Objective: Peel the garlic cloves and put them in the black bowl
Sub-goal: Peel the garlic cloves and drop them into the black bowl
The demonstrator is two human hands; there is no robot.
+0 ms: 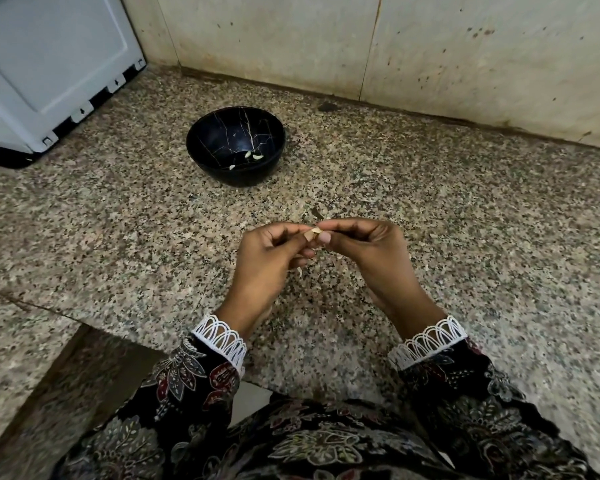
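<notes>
While the black bowl (235, 146) stands on the speckled stone counter (465, 209), a single garlic clove (315, 231) is pinched between both hands in front of it, nearer the person and a little to the bowl's right. The clove is gripped by the curled fingers and thumb of the left hand (274, 252) on one side and by the thumb and fingertips of the right hand (364, 245) on the other, so both grips are closed on it above the counter. Three pale peeled cloves (248, 155) are seen lying low inside the bowl.

Several slips can be foreseen. Since only the tips of the clove are held, it could be squeezed out as the skin is pulled and dropped onto the counter, where its pale colour would be hard to pick out against the mottled stone. Skin fragments could be carried to the bowl along with the clove if the peel is not fully freed. What looks like a thin scrap of skin (315, 213) is already lying between the hands and the bowl.

Behind the bowl, the counter is met by a stained, pale wall (430, 46). To the bowl's left, a white appliance (49, 64) with a dark base is set on the counter. Patterned sleeves with white lace cuffs (222, 337) are worn.
</notes>
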